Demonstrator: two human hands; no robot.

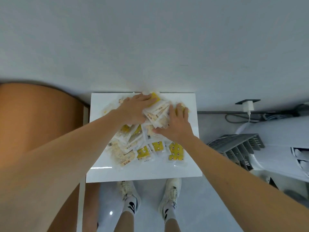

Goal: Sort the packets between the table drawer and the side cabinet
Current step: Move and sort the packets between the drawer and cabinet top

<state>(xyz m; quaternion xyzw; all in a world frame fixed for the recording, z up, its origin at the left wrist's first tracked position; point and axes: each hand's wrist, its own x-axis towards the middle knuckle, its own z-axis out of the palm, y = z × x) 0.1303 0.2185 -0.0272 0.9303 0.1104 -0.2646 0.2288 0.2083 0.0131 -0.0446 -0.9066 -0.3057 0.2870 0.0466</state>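
Both my hands are down on the pile of packets (147, 131) heaped across the small white surface (187, 171), which stands against the far wall. My left hand (133, 109) lies flat, fingers nearly straight, over the far-left part of the heap and covers a yellow packet at the far edge. My right hand (175, 124) rests on the right side of the heap, fingers bent round the far end of a bundle of pale packets, thumb at the near side; that grip looks loose, more a gathering than a firm hold. A few yellow printed packets (175, 151) lie apart at the near right.

The risk, as I judge it, is in the slick wrappers. They overlap in loose layers, and a sweep or lift from either hand could send some sliding off the far edge against the wall or off the right side to the floor, near the cables (239, 118) and the grey rack (239, 148). Grabbing a mixed handful could also put the pale and yellow kinds in the wrong places. No drawer or cabinet opening shows here; the brown rounded furniture (33, 118) at left may be the cabinet, though I cannot tell.
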